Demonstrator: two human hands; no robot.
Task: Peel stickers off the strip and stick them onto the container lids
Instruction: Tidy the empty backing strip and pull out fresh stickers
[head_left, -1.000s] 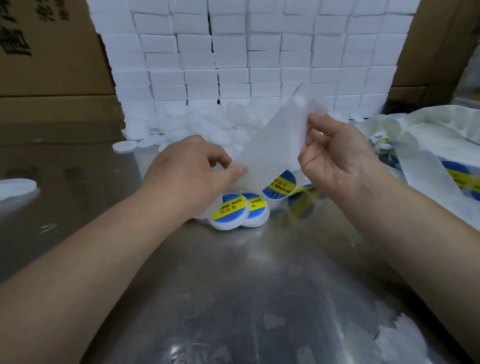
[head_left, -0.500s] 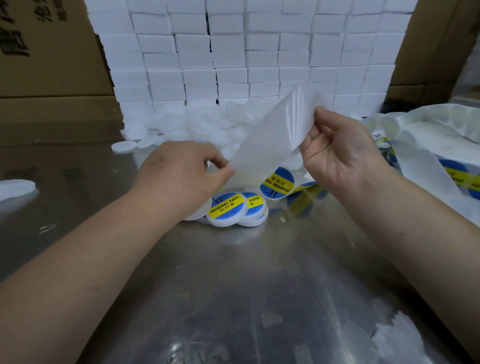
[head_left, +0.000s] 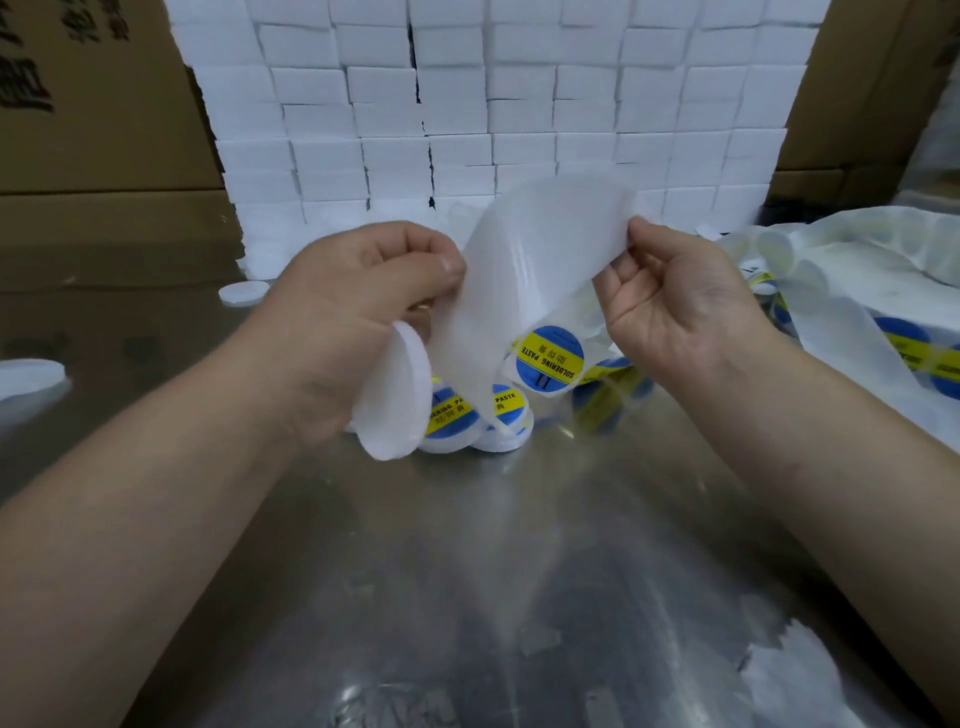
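Peeling step in hand, by my read. Left hand (head_left: 358, 306) pinches strip's left edge, blank white lid (head_left: 395, 395) tucked under its fingers. Labelled lids (head_left: 457, 415) sit on steel table (head_left: 467, 571) just beyond. Backing strip (head_left: 524, 270) arches between hands, one blue-yellow sticker (head_left: 549, 357) at its lower end. Right hand (head_left: 675, 306) pinches strip's upper right corner. Next, probably: lift sticker edge, press onto blank lid.
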